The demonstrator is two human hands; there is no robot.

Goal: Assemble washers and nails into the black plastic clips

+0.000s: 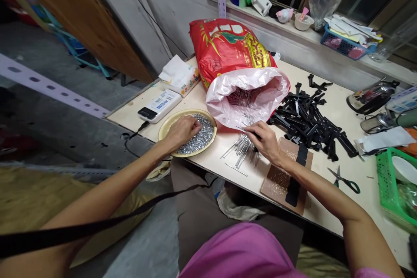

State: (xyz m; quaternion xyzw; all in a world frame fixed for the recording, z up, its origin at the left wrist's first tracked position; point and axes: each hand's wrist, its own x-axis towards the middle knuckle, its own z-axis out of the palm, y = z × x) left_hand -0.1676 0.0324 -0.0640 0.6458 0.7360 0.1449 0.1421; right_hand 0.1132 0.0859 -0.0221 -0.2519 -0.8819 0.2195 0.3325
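My left hand rests in a yellow plate filled with small metal nuts, its fingers curled in a pinch among them. My right hand lies over a loose pile of long metal pins on the wooden table, fingers closed on one or more pins. More pins spill from a white plastic liner inside a red sack lying just behind the pile.
A heap of black plastic clips lies right of the sack. A brown board with black strips sits under my right wrist. Scissors, a green basket, a white device and a tissue pack stand around.
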